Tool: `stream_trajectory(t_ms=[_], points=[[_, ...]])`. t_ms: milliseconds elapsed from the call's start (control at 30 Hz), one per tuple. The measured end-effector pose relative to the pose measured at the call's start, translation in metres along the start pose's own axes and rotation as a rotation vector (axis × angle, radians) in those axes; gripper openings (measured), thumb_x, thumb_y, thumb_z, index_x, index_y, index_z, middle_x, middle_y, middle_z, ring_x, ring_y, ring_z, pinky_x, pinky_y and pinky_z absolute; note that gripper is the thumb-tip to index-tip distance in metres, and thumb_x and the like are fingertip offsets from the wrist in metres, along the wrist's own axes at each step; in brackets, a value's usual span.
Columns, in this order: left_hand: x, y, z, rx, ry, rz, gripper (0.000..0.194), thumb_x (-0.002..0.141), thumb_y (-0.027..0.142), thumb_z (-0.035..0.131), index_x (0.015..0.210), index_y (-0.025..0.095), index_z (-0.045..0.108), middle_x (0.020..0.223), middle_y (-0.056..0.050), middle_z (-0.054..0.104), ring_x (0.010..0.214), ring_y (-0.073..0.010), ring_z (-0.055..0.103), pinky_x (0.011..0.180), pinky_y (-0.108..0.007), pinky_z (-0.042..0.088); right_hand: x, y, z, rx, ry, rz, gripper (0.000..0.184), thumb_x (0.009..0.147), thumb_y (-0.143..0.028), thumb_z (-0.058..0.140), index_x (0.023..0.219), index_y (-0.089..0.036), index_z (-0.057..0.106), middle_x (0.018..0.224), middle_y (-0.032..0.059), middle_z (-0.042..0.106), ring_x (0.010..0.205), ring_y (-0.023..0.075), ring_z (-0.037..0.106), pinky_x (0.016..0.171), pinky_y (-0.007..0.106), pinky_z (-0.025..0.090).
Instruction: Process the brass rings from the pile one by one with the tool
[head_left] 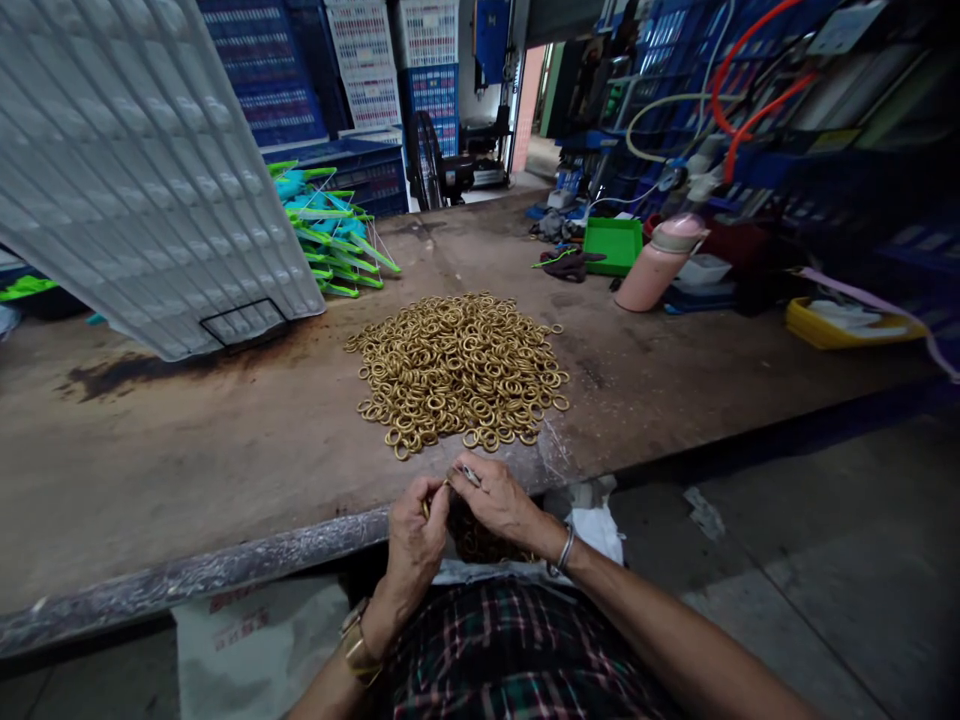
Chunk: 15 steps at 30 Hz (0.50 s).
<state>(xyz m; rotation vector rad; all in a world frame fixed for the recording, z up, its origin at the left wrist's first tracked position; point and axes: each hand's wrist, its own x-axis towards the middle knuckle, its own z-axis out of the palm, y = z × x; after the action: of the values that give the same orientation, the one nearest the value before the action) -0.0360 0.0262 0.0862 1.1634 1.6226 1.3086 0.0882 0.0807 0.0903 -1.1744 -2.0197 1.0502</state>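
A large heap of brass-coloured rings lies on the table in front of me. At the table's near edge my two hands meet, fingertips close together. My left hand is closed on a brass ring, only partly visible between thumb and fingers. My right hand is closed around a small grey metal tool; its exact kind is hidden by the fingers. Below the hands, over my lap, more rings lie in shadow inside a pale bag or sack.
A tall translucent ribbed panel stands at the left on the wooden table. Beside it are green and turquoise plastic pieces. A pink bottle, a green tray and a yellow tray stand to the right.
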Motion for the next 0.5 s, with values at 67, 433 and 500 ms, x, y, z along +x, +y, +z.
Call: stream_trajectory(t_ms=[67, 433, 500], points=[[0.0011, 0.0011, 0.0001, -0.020, -0.011, 0.006, 0.007, 0.068, 0.026, 0.065, 0.068, 0.019, 0.066, 0.058, 0.001, 0.056, 0.057, -0.0120, 0.044, 0.058, -0.022, 0.035, 0.0019, 0.0015, 0.0001, 0.049, 0.015, 0.024, 0.026, 0.085, -0.030, 0.044, 0.062, -0.018, 0.045, 0.056, -0.0061, 0.038, 0.055, 0.0089, 0.036, 0.053, 0.020, 0.028], [-0.0018, 0.0081, 0.0026, -0.421, -0.278, -0.429, 0.032, 0.071, 0.048, 0.061, 0.075, 0.019, 0.049, 0.055, 0.007, 0.046, 0.040, -0.0044, 0.036, 0.037, -0.015, 0.024, 0.0023, 0.0036, -0.0017, 0.263, -0.029, 0.135, 0.020, 0.080, -0.026, 0.044, 0.065, -0.017, 0.052, 0.057, -0.0056, 0.045, 0.057, 0.0090, 0.042, 0.055, 0.020, 0.031], [-0.0018, 0.0080, 0.0018, -0.454, -0.275, -0.446, 0.033, 0.070, 0.048, 0.062, 0.073, 0.019, 0.047, 0.055, 0.007, 0.046, 0.039, -0.0039, 0.036, 0.036, -0.015, 0.023, 0.0019, 0.0019, -0.0017, 0.290, -0.039, 0.134, 0.020, 0.080, -0.026, 0.043, 0.064, -0.017, 0.051, 0.057, -0.0054, 0.045, 0.057, 0.0091, 0.042, 0.055, 0.020, 0.032]])
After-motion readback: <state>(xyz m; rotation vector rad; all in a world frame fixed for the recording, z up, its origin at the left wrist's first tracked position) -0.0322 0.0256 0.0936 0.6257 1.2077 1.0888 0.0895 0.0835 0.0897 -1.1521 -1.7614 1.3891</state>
